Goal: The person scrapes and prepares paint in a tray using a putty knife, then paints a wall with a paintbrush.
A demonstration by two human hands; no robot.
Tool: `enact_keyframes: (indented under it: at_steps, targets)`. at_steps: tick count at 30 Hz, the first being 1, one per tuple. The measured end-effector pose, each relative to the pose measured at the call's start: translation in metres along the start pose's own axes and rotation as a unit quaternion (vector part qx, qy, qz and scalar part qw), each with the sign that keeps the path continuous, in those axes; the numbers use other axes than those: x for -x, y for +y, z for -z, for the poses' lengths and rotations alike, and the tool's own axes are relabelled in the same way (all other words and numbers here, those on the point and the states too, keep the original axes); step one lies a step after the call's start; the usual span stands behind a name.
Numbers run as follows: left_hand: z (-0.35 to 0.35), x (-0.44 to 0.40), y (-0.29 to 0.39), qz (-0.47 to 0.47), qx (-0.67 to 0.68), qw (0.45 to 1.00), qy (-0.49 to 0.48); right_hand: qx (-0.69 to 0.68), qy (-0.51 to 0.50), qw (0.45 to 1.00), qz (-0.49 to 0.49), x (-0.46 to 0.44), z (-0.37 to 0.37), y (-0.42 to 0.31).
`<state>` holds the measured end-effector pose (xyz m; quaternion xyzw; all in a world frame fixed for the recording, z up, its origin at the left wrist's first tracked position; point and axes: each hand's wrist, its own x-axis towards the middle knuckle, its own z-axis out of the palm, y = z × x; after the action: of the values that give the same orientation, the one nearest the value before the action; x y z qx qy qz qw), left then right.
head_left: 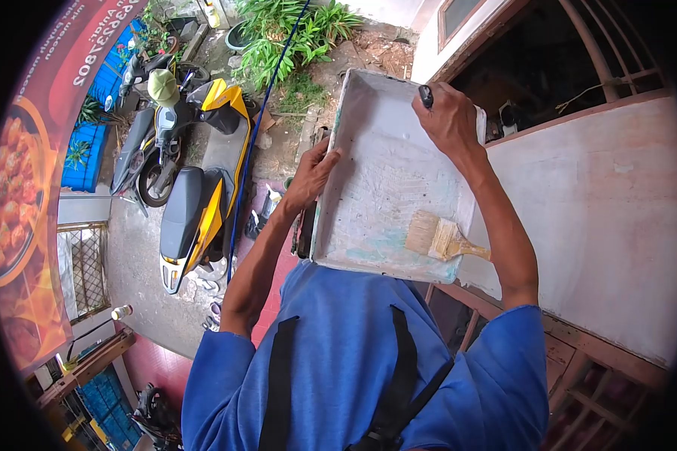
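A paint tray [387, 184], whitish inside with dried paint and pale green smears, is in front of my chest. My left hand [314, 174] is closed on its left rim, the thumb over the edge and the fingers partly hidden outside. At the tray's upper right, my right hand [450, 124] is a fist round a tool with a black handle [426, 95]; only the handle's end shows, and the rest is hidden. A paintbrush [436, 237] with whitish bristles lies in the tray's lower right, its wooden handle reaching over the rim near my right forearm.
A pale wall [587, 218] with a barred window opening [549, 60] stands close on the right. To the left and below are a yellow and grey scooter [195, 218], another motorbike [154, 150], a blue cord [259, 113] and a printed banner [26, 195]. Green plants [293, 37] grow beyond.
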<state>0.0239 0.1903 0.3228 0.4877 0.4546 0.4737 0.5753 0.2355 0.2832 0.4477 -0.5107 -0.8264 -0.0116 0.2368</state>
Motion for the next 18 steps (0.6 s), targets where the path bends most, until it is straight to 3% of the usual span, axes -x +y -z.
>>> enact_keyframes:
  at_steps: [7,11,14,18]
  targets:
    - [-0.002,0.000,0.003,0.022,-0.042,0.999,0.015,-0.069,0.008,0.995,0.074,-0.017,-0.022,-0.029]
    - [0.000,0.001,-0.004,-0.017,-0.075,0.996,0.033,-0.121,-0.003,0.988,0.098,-0.015,-0.020,-0.030]
    - [-0.001,0.003,0.000,-0.032,-0.072,0.996,0.033,-0.191,-0.066,0.971,0.126,-0.003,-0.007,-0.026]
    - [-0.002,0.001,-0.004,-0.020,-0.076,0.996,0.050,-0.153,-0.161,0.963,0.152,0.018,0.024,-0.015]
